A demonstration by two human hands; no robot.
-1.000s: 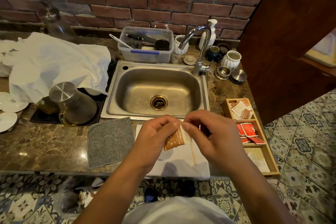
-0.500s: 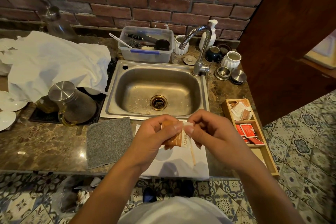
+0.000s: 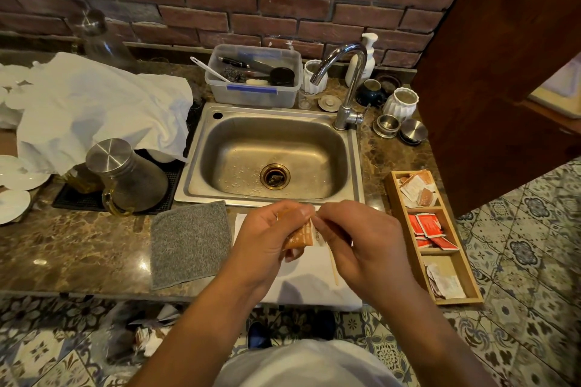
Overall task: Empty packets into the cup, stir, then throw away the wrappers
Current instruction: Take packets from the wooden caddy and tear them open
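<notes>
An orange-brown packet (image 3: 300,237) is pinched between both hands above a white cloth (image 3: 314,286) at the counter's front edge. My left hand (image 3: 267,242) grips its left side, and my right hand (image 3: 361,242) pinches its top right corner. A thin wooden stir stick (image 3: 333,264) lies on the white cloth under my right hand. No cup shows; my hands hide the cloth's middle. A wooden tray (image 3: 471,289) to the right holds more packets: pale ones at the back, red ones (image 3: 429,228) in the middle, white ones in front.
A steel sink (image 3: 273,154) with a tap (image 3: 349,85) lies behind my hands. A grey mat (image 3: 190,243) is to the left, a glass jug with a steel lid (image 3: 125,176) beyond it. A bag with rubbish (image 3: 138,333) sits on the tiled floor below.
Both hands have drawn closer together on the packet, and my left fingers now fold further over its top. The packet has stayed above the white cloth.
</notes>
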